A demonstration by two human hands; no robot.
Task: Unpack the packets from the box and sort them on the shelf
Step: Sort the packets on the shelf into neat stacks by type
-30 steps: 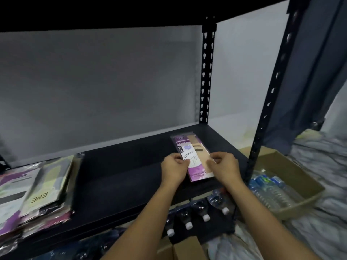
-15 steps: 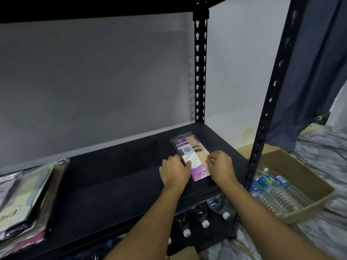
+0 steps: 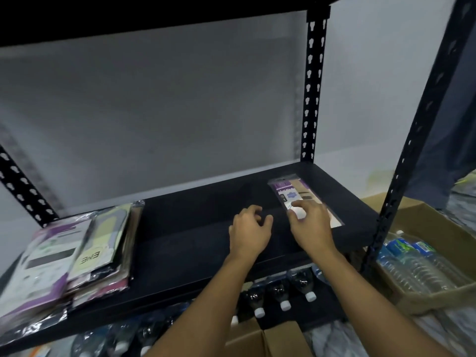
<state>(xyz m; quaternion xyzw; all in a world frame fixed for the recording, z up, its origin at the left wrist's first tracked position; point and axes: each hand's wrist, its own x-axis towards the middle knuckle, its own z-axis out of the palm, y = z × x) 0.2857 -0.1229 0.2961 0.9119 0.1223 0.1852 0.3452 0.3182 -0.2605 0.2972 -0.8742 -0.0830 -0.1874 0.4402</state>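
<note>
One packet (image 3: 291,195) is laid flat on the shelf (image 3: 195,228) beneath the right grip (image 3: 313,228), fingers spread upon it unclamped, the left grip (image 3: 251,229) held loose and empty alongside; the slick packet could be dragged askew on withdrawal.

One purple-and-tan plastic packet (image 3: 291,191) lies at the black metal shelf (image 3: 193,228)'s right end. An overlapping stack of packets (image 3: 85,253), too layered to count, sits at its left end. Three white-capped dark bottles (image 3: 279,295) show beneath it.
</note>
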